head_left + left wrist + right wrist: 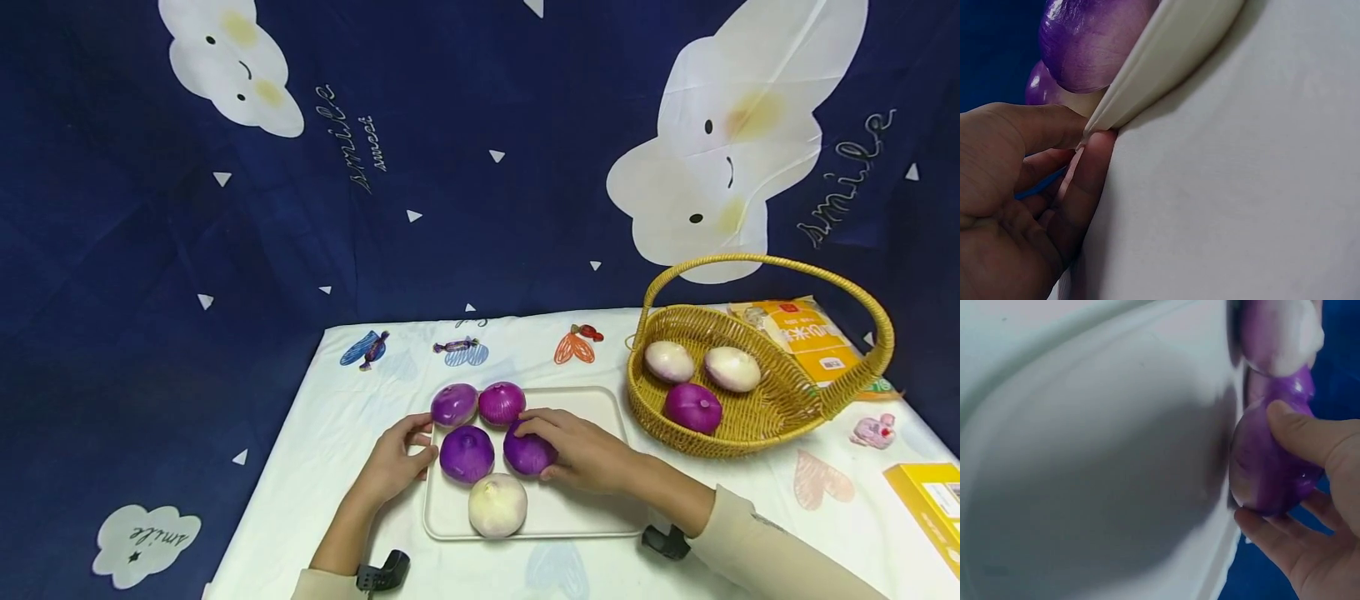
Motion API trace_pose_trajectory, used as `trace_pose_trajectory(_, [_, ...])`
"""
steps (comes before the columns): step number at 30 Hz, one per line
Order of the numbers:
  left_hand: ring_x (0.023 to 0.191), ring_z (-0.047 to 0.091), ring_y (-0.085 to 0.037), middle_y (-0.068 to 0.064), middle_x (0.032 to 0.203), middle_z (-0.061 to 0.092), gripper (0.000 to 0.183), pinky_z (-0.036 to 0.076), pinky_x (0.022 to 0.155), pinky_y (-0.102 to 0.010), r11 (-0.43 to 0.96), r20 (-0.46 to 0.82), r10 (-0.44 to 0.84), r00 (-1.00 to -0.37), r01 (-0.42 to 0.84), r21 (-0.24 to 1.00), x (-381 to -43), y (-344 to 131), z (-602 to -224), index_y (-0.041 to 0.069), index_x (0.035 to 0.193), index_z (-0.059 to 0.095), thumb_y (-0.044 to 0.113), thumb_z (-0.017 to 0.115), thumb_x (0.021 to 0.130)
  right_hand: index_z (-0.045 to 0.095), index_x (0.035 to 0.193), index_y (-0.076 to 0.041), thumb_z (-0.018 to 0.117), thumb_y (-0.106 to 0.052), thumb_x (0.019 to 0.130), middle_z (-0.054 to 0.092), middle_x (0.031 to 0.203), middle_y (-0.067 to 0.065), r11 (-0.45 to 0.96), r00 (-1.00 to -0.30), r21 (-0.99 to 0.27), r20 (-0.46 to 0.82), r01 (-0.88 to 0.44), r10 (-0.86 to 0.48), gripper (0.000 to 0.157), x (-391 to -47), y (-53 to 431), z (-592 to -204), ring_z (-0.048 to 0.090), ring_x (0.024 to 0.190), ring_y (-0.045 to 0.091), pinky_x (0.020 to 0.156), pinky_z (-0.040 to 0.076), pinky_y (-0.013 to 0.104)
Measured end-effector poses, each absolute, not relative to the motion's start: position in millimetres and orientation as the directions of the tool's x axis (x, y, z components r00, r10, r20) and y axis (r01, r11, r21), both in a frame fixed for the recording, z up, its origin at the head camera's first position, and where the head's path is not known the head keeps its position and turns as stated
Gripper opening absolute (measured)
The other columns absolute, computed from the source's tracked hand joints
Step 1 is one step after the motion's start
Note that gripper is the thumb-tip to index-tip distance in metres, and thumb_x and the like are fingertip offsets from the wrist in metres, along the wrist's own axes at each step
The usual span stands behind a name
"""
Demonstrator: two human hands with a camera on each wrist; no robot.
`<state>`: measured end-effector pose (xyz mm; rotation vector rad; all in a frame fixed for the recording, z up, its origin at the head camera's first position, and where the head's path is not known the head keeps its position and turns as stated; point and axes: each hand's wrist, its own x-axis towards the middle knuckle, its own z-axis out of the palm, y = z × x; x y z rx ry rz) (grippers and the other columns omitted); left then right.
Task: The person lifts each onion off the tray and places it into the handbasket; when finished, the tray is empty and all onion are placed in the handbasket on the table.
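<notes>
A cream tray (581,510) lies on the table with several purple onions and a pale onion (497,505) on its left half. My left hand (396,461) pinches the tray's left rim, which in the left wrist view runs between thumb and fingers (1094,162). My right hand (581,450) grips a purple onion (1266,462), thumb on one side and fingers round the other. This onion sits low over the tray, right of another purple onion (467,454). Two more purple onions, one of them glossy (454,405) and one striped (502,403), stand along the tray's far edge.
Right of the tray stands a wicker basket (750,437) with a tall handle, holding two pale onions and a purple one (693,408). An orange packet (813,342) lies behind it, a yellow box (930,508) at the right edge. Wrapped candies (456,345) lie along the back.
</notes>
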<state>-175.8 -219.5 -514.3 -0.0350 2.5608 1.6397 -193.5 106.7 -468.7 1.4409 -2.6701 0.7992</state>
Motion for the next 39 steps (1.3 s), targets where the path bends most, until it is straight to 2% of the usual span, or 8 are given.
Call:
trace_pose_trajectory(4, [0.091,0.060,-0.019,-0.005,0.113,0.058,0.051,0.057,0.049,-0.033,0.423,-0.087,0.036,-0.996,-0.064,0.904,-176.6,-220.0,-515.6,0.011,0.129,0.055,0.001,0.070,0.081,0.049,0.134,-0.017,0.084,-0.029,0.071,0.049,0.137,0.000,0.491,-0.639,-0.446,0.287,-0.748,-0.713,0.073,-198.3,115.8,-455.2,0.044,0.128,0.018,0.107,0.038,0.042])
trace_pose_trajectory(12, [0.094,0.059,-0.020,-0.005,0.115,0.058,0.050,0.058,0.049,-0.034,0.415,-0.095,0.041,-0.995,-0.070,0.907,-176.7,-220.5,-515.2,0.009,0.129,0.054,0.001,0.069,0.082,0.053,0.130,-0.019,0.085,-0.031,0.068,0.052,0.132,-0.003,0.547,-0.688,-0.420,0.398,-0.724,-0.606,0.072,-207.6,154.2,-415.3,0.047,0.124,0.015,0.103,0.042,0.039])
trace_pose_trajectory(19, [0.094,0.059,-0.020,-0.004,0.114,0.058,0.050,0.057,0.049,-0.033,0.421,-0.095,0.040,-0.995,-0.069,0.904,-175.4,-220.3,-514.2,0.009,0.129,0.054,0.002,0.070,0.082,0.055,0.126,-0.016,0.090,-0.024,0.062,0.054,0.126,-0.001,0.645,-0.747,-0.387,0.447,-0.658,-0.493,0.073,-223.4,210.2,-386.7,0.053,0.111,0.017,0.087,0.052,0.040])
trace_pose_trajectory(23, [0.093,0.059,-0.020,-0.005,0.114,0.058,0.050,0.057,0.049,-0.033,0.418,-0.093,0.037,-0.995,-0.069,0.906,-175.2,-220.0,-513.7,0.009,0.129,0.055,0.002,0.069,0.082,0.054,0.126,-0.013,0.090,-0.021,0.063,0.055,0.125,0.005,0.739,-0.833,-0.405,0.392,-0.538,-0.391,0.073,-232.8,241.9,-372.8,0.053,0.109,0.024,0.087,0.051,0.049])
trace_pose_trajectory(29, [0.092,0.059,-0.020,-0.005,0.114,0.057,0.050,0.057,0.049,-0.033,0.417,-0.094,0.034,-0.995,-0.072,0.906,-175.3,-220.9,-513.5,0.010,0.130,0.054,0.002,0.069,0.082,0.048,0.129,-0.006,0.085,-0.027,0.068,0.049,0.126,0.021,0.864,-0.955,-0.415,0.208,-0.283,-0.213,0.074,-245.0,275.1,-368.4,0.048,0.108,0.041,0.086,0.045,0.063])
trace_pose_trajectory(34, [0.092,0.060,-0.019,-0.006,0.115,0.057,0.050,0.057,0.049,-0.033,0.410,-0.094,0.051,-0.994,-0.065,0.910,-174.4,-221.9,-514.7,0.009,0.131,0.053,0.002,0.069,0.083,0.044,0.132,-0.001,0.081,-0.028,0.072,0.043,0.125,0.030,0.882,-0.982,-0.443,0.158,-0.161,-0.100,0.075,-263.7,294.5,-379.2,0.046,0.104,0.048,0.083,0.044,0.064])
trace_pose_trajectory(39, [0.093,0.060,-0.020,-0.005,0.114,0.058,0.050,0.057,0.049,-0.034,0.399,-0.088,0.053,-0.995,-0.060,0.915,-174.6,-221.8,-515.6,0.010,0.130,0.054,0.002,0.069,0.083,0.043,0.131,0.003,0.079,-0.028,0.075,0.043,0.123,0.034,0.886,-0.988,-0.448,0.144,-0.120,-0.061,0.074,-281.4,305.2,-387.8,0.044,0.106,0.051,0.085,0.040,0.065])
